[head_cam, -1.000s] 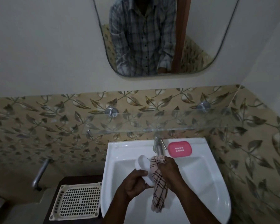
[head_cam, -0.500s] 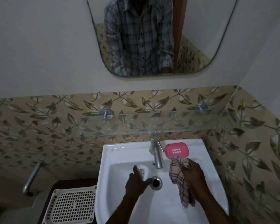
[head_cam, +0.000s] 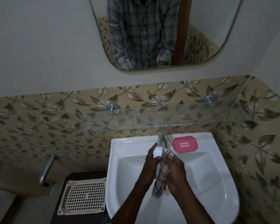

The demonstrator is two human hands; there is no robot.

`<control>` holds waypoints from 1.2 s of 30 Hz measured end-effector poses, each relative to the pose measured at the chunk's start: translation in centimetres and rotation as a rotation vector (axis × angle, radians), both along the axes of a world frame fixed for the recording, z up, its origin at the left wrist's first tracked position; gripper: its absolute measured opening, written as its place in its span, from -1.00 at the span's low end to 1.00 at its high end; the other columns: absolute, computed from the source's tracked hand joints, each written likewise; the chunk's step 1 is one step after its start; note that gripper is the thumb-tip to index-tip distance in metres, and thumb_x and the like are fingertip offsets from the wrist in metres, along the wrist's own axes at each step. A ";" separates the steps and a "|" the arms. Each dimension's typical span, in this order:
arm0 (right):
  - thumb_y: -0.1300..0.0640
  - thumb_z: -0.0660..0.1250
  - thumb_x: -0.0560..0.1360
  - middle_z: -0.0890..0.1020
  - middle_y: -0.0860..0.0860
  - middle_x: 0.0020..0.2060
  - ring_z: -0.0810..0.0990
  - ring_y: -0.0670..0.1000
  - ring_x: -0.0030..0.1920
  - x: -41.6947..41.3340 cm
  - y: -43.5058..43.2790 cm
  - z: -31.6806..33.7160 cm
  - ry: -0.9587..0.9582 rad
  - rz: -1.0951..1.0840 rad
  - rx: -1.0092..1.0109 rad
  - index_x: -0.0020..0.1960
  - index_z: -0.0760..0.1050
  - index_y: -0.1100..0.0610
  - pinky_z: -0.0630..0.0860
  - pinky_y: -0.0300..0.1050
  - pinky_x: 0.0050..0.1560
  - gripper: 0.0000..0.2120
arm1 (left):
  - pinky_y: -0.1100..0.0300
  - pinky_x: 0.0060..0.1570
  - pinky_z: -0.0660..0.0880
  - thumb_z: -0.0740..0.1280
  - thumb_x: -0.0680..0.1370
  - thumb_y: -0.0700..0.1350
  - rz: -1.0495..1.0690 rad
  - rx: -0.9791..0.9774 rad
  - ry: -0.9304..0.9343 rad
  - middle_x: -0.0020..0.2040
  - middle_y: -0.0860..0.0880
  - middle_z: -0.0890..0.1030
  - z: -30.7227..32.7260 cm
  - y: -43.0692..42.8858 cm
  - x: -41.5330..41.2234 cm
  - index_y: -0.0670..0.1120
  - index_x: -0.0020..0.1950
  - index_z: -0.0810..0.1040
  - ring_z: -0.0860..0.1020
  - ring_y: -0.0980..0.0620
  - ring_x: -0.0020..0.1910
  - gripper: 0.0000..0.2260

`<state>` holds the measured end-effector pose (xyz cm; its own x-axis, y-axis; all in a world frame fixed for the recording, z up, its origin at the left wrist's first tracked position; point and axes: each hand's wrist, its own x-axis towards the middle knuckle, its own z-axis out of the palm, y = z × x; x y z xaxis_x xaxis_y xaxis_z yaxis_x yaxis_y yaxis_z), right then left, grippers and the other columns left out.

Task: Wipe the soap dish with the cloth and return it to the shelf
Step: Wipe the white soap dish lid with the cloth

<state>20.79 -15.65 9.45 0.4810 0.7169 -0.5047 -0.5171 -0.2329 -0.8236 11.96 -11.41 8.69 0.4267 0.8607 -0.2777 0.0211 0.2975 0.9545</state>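
Above the white sink basin [head_cam: 217, 178], my left hand [head_cam: 149, 165] holds a white soap dish [head_cam: 158, 151] on edge, just below the tap [head_cam: 162, 140]. My right hand [head_cam: 174, 172] grips a pale checked cloth [head_cam: 162, 173] and presses it against the dish's right side. The cloth's tail hangs down between my wrists. A clear glass shelf [head_cam: 192, 115] spans the tiled wall above the sink, with nothing seen on it.
A pink soap tray insert [head_cam: 184, 144] lies on the sink's back ledge, right of the tap. A cream perforated tray [head_cam: 84, 195] sits on a dark stand left of the sink. A metal bar [head_cam: 46, 170] juts from the left wall. A mirror hangs above.
Half a second ago my hands were apart over the basin, the dish low near the drain. They have come together again, with the dish raised toward the tap and the cloth pressed against it.
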 end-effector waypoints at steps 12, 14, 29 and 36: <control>0.30 0.30 0.45 0.67 0.02 -0.16 0.62 -0.08 -0.10 0.6 -3.4 -1.6 -1.198 0.643 0.290 -0.11 0.65 0.14 0.52 -0.05 -0.05 -0.83 | 0.08 -0.29 0.67 0.14 0.61 0.30 0.039 -0.568 0.001 -0.20 -0.21 0.76 2.1 3.1 -1.4 -0.15 0.13 0.56 0.75 -0.14 -0.21 -0.47; 0.37 0.32 0.44 0.68 0.03 -0.17 0.62 -0.04 -0.10 2.7 -2.2 -1.5 -1.289 0.765 0.675 -0.16 0.64 0.17 0.53 -0.12 0.06 -0.83 | -0.03 0.08 0.61 0.16 0.62 0.28 -0.033 -0.598 0.089 0.08 -0.28 0.70 2.4 2.9 -1.9 -0.19 0.26 0.54 0.67 -0.21 0.10 -0.44; 0.20 0.20 0.53 0.69 0.13 -0.16 0.70 0.01 -0.16 0.6 -0.1 -2.4 -0.892 0.760 0.377 -0.06 0.58 0.05 0.62 -0.09 -0.20 -0.81 | 0.06 -0.19 0.64 0.25 0.62 0.19 0.282 -0.477 0.023 -0.15 -0.19 0.75 1.4 4.9 -1.4 -0.21 0.19 0.58 0.73 -0.14 -0.16 -0.53; 0.31 0.21 0.45 0.57 0.07 -0.45 0.60 -0.01 -0.42 1.3 1.7 1.0 -0.060 0.544 0.185 -0.41 0.56 0.09 0.50 -0.20 -0.41 -0.68 | 0.43 0.44 0.21 0.04 0.61 0.35 0.186 0.476 0.201 0.57 0.28 0.27 -2.9 0.4 -2.5 0.25 0.58 0.17 0.24 0.29 0.54 -0.46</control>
